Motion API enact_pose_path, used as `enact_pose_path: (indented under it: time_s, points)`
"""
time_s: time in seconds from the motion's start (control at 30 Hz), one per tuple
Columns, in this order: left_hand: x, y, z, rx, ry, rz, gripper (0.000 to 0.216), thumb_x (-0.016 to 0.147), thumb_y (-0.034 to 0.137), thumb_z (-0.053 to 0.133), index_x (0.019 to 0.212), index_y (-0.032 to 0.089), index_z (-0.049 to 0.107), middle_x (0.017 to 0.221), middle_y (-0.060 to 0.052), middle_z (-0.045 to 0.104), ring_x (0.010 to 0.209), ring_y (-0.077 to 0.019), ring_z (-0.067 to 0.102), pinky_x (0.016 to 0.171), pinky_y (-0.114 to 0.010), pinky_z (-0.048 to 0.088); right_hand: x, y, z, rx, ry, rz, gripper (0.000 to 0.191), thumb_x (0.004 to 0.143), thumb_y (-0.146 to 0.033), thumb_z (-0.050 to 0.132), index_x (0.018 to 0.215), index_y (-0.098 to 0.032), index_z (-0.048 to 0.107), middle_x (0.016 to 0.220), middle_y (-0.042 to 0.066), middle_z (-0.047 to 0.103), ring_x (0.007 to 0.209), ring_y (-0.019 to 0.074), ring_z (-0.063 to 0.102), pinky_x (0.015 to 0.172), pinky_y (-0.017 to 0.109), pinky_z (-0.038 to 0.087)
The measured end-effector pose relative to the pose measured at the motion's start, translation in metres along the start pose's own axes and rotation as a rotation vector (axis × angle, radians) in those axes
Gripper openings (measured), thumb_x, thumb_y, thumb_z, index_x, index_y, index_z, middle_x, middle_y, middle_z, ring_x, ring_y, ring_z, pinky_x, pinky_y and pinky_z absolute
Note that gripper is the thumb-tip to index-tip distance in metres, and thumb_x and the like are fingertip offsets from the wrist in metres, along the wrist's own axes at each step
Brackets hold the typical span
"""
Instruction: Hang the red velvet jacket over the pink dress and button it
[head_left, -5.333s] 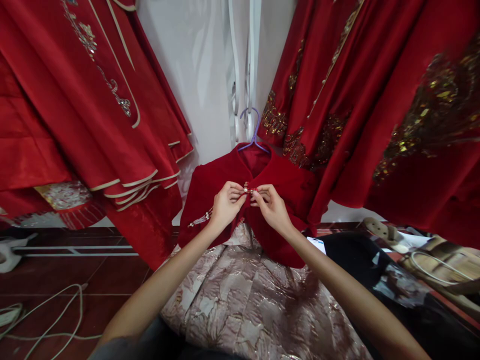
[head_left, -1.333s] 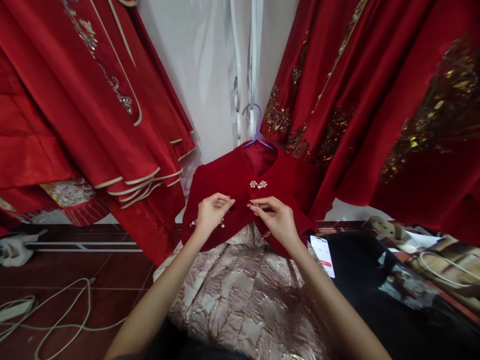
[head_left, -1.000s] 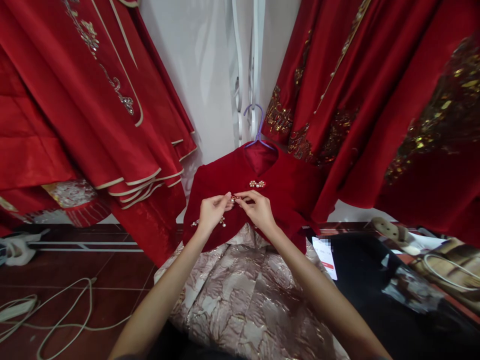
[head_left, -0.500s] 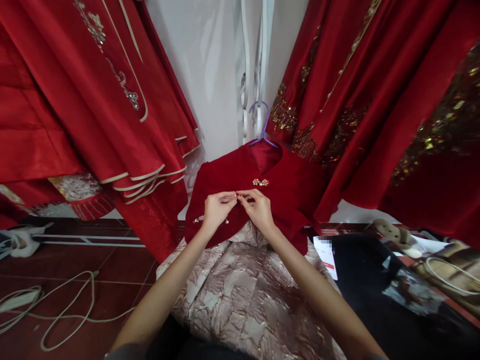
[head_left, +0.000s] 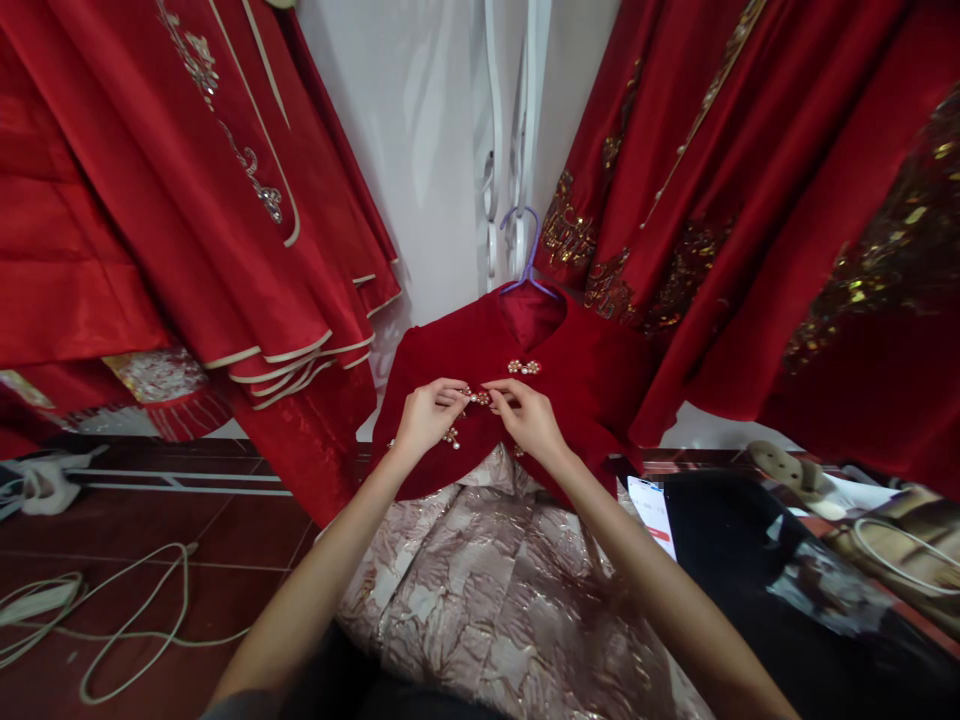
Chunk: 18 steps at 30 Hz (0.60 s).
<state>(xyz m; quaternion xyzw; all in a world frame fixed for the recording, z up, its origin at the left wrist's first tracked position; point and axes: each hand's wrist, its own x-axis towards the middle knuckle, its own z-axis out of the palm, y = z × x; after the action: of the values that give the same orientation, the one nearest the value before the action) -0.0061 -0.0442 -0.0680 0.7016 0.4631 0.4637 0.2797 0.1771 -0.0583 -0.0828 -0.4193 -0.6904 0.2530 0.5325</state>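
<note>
A dark red velvet jacket [head_left: 442,350] hangs from a purple hanger [head_left: 528,272] over a patterned pinkish skirt [head_left: 480,570]. Between my hands, at the jacket's front, is a pearl-and-gold clasp [head_left: 478,398]. My left hand [head_left: 430,415] pinches the clasp's left end. The right end sits in the fingertips of my right hand [head_left: 527,420]. Above them, a fastened clasp [head_left: 524,367] of the same kind lies just under the neckline. Another pearl ornament [head_left: 451,438] shows below my left hand, partly covered by it.
Red gowns [head_left: 247,200] hang on the left, and gold-sequinned red garments [head_left: 720,200] on the right. A phone [head_left: 651,515] lies on a black surface [head_left: 720,570] beside a clear plastic bag [head_left: 825,590]. White cable [head_left: 180,600] loops over the tiled floor.
My hands have moved slightly apart, and the clasp between them now shows more clearly. The view has shifted a little.
</note>
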Motion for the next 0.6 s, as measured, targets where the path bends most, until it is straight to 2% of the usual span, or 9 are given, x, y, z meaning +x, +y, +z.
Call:
enact_pose_path:
  time_s: [0.07, 0.13, 0.27, 0.4, 0.5, 0.6]
  points:
    - [-0.011, 0.005, -0.007, 0.061, 0.036, 0.005, 0.025, 0.075, 0.032, 0.066, 0.094, 0.017, 0.067, 0.079, -0.005, 0.071, 0.071, -0.0149, 0.067, 0.067, -0.026, 0.054, -0.010, -0.001, -0.018, 0.026, -0.024, 0.055, 0.024, 0.089, -0.035, 0.051, 0.104, -0.022, 0.064, 0.100, 0.005, 0.069, 0.079, 0.0167, 0.069, 0.072, 0.031, 0.058]
    - [-0.022, 0.013, -0.011, 0.140, 0.023, 0.020, 0.022, 0.076, 0.036, 0.066, 0.086, 0.018, 0.066, 0.078, -0.003, 0.070, 0.066, -0.0132, 0.064, 0.063, -0.024, 0.052, -0.024, -0.002, -0.038, 0.000, -0.051, 0.121, 0.024, 0.087, -0.036, 0.052, 0.102, -0.021, 0.063, 0.096, 0.006, 0.070, 0.077, 0.0172, 0.069, 0.070, 0.031, 0.057]
    - [-0.038, 0.034, -0.011, 0.311, -0.119, 0.081, 0.018, 0.077, 0.036, 0.065, 0.079, 0.019, 0.063, 0.070, 0.001, 0.065, 0.058, -0.0102, 0.058, 0.058, -0.022, 0.046, -0.045, -0.002, -0.063, -0.192, -0.193, 0.220, 0.021, 0.087, -0.035, 0.052, 0.093, -0.020, 0.066, 0.082, 0.004, 0.071, 0.067, 0.0165, 0.068, 0.064, 0.029, 0.052]
    - [-0.049, 0.041, -0.007, 0.570, -0.279, 0.171, 0.014, 0.076, 0.027, 0.065, 0.085, 0.019, 0.059, 0.082, 0.000, 0.061, 0.071, -0.0137, 0.057, 0.066, -0.026, 0.047, -0.053, -0.002, -0.057, -0.459, -0.353, 0.269, 0.015, 0.081, -0.031, 0.060, 0.091, -0.021, 0.065, 0.072, 0.001, 0.069, 0.066, 0.0167, 0.065, 0.062, 0.027, 0.045]
    - [-0.054, 0.034, -0.013, 0.791, -0.322, 0.246, 0.027, 0.074, 0.019, 0.064, 0.100, 0.020, 0.055, 0.099, -0.005, 0.054, 0.090, -0.0194, 0.053, 0.076, -0.032, 0.048, -0.055, -0.001, -0.041, -0.648, -0.329, 0.259, 0.020, 0.073, -0.032, 0.069, 0.088, -0.022, 0.061, 0.081, 0.001, 0.066, 0.071, 0.0170, 0.062, 0.057, 0.025, 0.037]
    - [-0.053, 0.023, -0.021, 0.917, -0.378, 0.337, 0.033, 0.077, 0.013, 0.057, 0.108, 0.022, 0.051, 0.103, -0.006, 0.048, 0.095, -0.0203, 0.048, 0.075, -0.031, 0.047, -0.058, 0.001, -0.029, -0.781, -0.256, 0.206, 0.024, 0.069, -0.028, 0.070, 0.087, -0.022, 0.055, 0.091, 0.003, 0.061, 0.076, 0.0167, 0.059, 0.053, 0.023, 0.029]
